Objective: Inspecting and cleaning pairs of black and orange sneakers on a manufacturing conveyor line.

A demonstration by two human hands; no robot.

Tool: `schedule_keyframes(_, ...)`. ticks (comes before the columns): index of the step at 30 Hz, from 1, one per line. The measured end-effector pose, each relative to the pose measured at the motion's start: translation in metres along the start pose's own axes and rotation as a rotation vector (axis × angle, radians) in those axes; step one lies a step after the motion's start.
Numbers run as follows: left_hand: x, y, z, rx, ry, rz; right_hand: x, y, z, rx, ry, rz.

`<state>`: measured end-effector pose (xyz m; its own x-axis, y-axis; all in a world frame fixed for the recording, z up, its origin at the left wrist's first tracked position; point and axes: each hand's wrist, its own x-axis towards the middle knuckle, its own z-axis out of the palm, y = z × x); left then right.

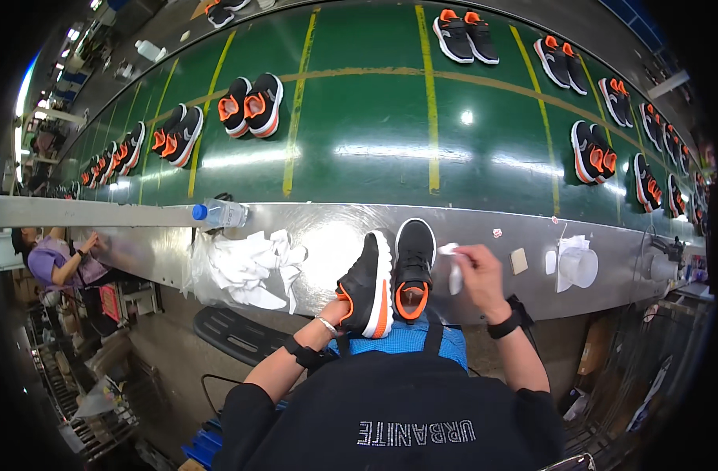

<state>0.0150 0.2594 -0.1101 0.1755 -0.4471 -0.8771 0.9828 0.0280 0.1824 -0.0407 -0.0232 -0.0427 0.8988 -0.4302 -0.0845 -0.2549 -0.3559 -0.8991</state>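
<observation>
Black uppers with orange collars mark the pair at work, which lies by the near edge of the steel bench (473, 228), below a green conveyor (359, 102). The held shoe (359, 281) is tilted, sole to the right, with the left hand (338, 310) in its opening; the fingers are hidden, so whether they grip cannot be told. Just beside it, the second shoe (414, 263) points its toe toward the conveyor. The right hand (484, 276), to the right of the pair, pinches a white scrap (455, 280), apparently cloth or paper. More white pieces (249, 267) lie heaped at left. The step appears to be hand-wiping; the next move would call for steadying the held shoe from inside while bringing the scrap against its surface.
</observation>
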Motion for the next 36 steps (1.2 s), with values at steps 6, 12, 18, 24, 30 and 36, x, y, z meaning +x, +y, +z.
schedule_keyframes(6,0.011,-0.01,-0.012,0.044,-0.01,0.049,0.017,-0.024,0.094,-0.254,-0.43,-0.276)
schedule_keyframes(12,0.021,-0.02,-0.016,0.115,0.02,0.114,0.035,-0.034,0.108,-0.375,-0.568,-0.248)
schedule_keyframes(18,0.029,-0.029,-0.018,0.254,0.083,0.167,0.077,-0.014,0.123,-0.46,-0.606,-0.214)
schedule_keyframes(24,0.035,-0.038,-0.023,0.424,-0.027,0.297,0.092,0.006,0.148,-0.366,-0.58,-0.281)
schedule_keyframes(30,0.031,-0.039,-0.02,0.023,-0.047,0.223,0.056,-0.014,0.119,-0.29,-0.498,-0.322)
schedule_keyframes(36,0.031,-0.035,-0.022,-0.011,-0.117,0.142,0.033,-0.017,0.109,-0.323,-0.417,-0.425)
